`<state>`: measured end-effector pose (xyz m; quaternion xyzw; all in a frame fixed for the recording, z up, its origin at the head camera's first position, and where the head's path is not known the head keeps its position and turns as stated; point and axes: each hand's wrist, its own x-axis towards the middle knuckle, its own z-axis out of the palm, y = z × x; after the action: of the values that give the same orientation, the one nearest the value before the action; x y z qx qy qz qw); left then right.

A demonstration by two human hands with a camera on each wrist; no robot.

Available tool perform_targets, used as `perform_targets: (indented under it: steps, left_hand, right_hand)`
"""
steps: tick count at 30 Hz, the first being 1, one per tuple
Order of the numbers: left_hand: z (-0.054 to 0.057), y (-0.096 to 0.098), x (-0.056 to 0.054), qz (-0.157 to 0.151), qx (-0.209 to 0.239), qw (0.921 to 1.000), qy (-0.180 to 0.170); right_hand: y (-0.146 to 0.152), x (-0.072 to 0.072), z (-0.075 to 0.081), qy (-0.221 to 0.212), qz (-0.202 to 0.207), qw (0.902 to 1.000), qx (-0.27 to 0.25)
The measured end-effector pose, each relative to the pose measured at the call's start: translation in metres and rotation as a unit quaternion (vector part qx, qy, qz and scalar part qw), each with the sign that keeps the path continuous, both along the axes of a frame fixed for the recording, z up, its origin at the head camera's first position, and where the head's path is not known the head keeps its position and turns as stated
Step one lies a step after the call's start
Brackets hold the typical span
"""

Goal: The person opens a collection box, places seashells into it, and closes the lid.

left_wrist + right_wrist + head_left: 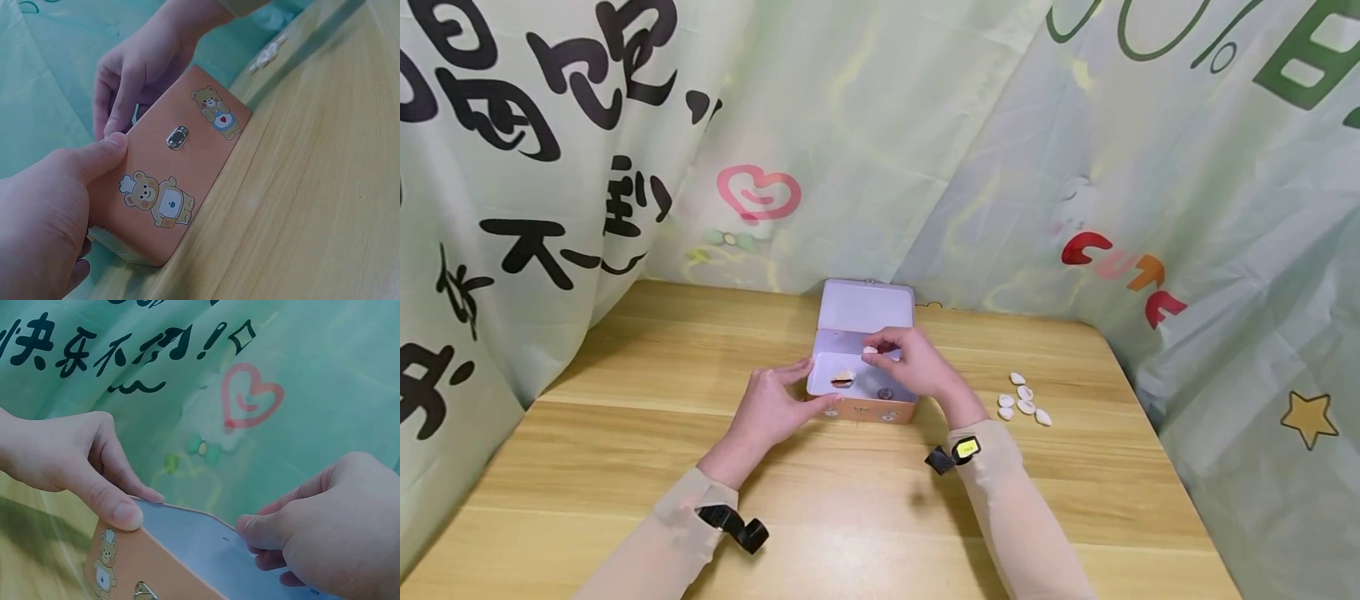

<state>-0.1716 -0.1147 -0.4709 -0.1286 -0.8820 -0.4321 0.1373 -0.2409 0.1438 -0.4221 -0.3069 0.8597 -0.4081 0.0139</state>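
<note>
Printed curtain (865, 150) hangs beyond both hands, and a wooden tabletop (850, 517) spreads beneath them. Ahead of the hands sits a tin box (861, 410), its lid (868, 306) raised on the far side. The left hand (772, 404) clamps the box's near left corner, thumb over the front rim and fingers along the side wall. The right hand (917, 364) has thumb and fingers together on a small white shell (870, 351), over the box's interior. Between the hands, inside the box, lie a brown-marked shell (843, 379) and a small dark piece (885, 393). To the right of the right hand, loose white shells (1026, 406) form a cluster.

To do this well, I would keep the left hand's hold firm but light, so the tin neither slides nor tips. The pinched shell is best lowered near the floor before the fingertips part; a drop could make it bounce or chip.
</note>
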Motion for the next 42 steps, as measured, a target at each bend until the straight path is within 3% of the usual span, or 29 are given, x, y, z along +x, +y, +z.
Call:
perform_targets:
  steps: [16, 27, 42]
  left_hand:
    - [0.001, 0.0, 0.002, -0.003, 0.01, 0.9999, 0.013]
    - [0.001, -0.001, 0.001, -0.003, 0.011, 0.9999, 0.012]
    - [0.0, 0.001, 0.0, -0.004, 0.004, 0.9997, 0.023]
  right_hand:
    - [-0.009, -0.003, -0.006, -0.008, 0.012, 0.999, 0.042]
    - [-0.011, -0.004, -0.006, -0.015, 0.025, 0.9986, 0.044]
    - [0.007, 0.003, 0.008, 0.002, 0.003, 0.9998, 0.02]
